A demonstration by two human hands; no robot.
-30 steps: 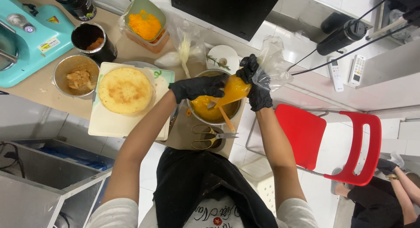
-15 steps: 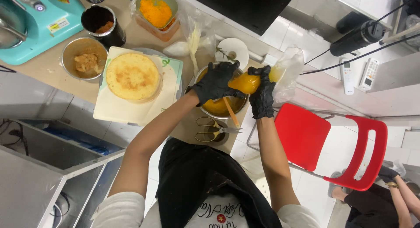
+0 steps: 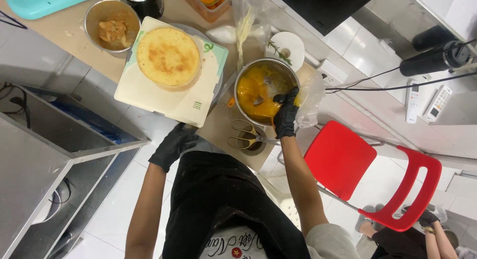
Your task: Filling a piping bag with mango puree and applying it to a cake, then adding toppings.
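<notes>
Since a moment ago, left hand (image 3: 173, 146) dropped away, loosely curled, empty; right hand (image 3: 285, 115) pinches the floppy, slippery plastic bag (image 3: 310, 97) over the bowl (image 3: 266, 90); best gripped by its rim.

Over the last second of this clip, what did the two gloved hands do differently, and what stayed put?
The left hand let go of the orange-filled clear bag and dropped back to the counter edge, near the white board. The right hand alone now holds the bag at the rim of the steel bowl. The round sponge cake, scissors and small bowl of crumbs lie as before.
</notes>
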